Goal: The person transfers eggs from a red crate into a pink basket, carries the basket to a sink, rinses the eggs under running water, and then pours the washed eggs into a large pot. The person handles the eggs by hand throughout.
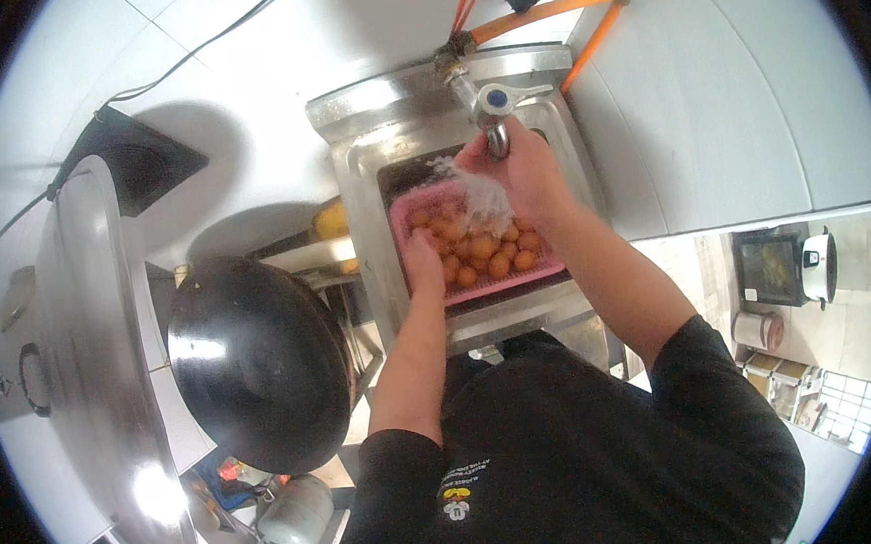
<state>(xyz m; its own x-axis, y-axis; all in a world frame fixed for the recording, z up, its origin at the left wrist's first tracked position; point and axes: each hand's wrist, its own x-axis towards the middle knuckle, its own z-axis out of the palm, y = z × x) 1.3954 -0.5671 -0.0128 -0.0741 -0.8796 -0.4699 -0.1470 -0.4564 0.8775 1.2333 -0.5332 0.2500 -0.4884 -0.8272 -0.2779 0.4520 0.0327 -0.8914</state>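
Note:
A pink plastic basket sits inside the stainless steel sink, tilted slightly, with many brown eggs heaped in it. My left hand is at the basket's left side, its fingertips against the eggs; whether it grips the rim is hidden. Up at the spout of the metal tap, my right hand has its fingers under and around the outlet. Water sprays from beneath those fingers onto the eggs. The tap's lever handle points right.
Left of the sink stands a large black wok, with a big metal lid upright beyond it. A gas cylinder is low at the left. Orange pipes run behind the tap. A white wall borders the right side.

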